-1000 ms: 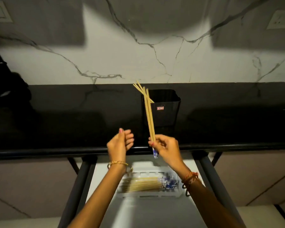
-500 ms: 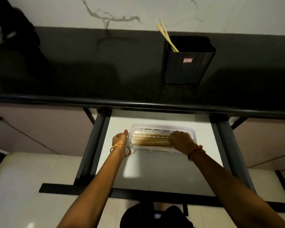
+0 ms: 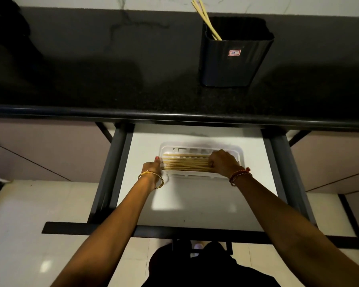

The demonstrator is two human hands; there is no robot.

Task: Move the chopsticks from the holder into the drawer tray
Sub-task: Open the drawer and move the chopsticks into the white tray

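A black holder (image 3: 234,59) stands on the dark counter with two pale chopsticks (image 3: 205,17) leaning out of its left side. Below, in the open drawer, a clear white tray (image 3: 195,176) holds several wooden chopsticks (image 3: 184,163) lying side by side. My right hand (image 3: 223,162) rests over the right ends of those chopsticks, fingers curled on them. At the tray's left end my left hand (image 3: 152,166) touches the rim beside the chopstick tips.
The black counter edge (image 3: 174,114) overhangs the back of the drawer. Dark metal drawer rails (image 3: 114,168) run on both sides, and a black front bar (image 3: 174,232) crosses below my arms. The drawer floor (image 3: 195,204) is white.
A second ago my right hand held chopsticks up by the holder; it has since come down into the drawer and laid them in the tray. My left hand dropped to the tray's left end.
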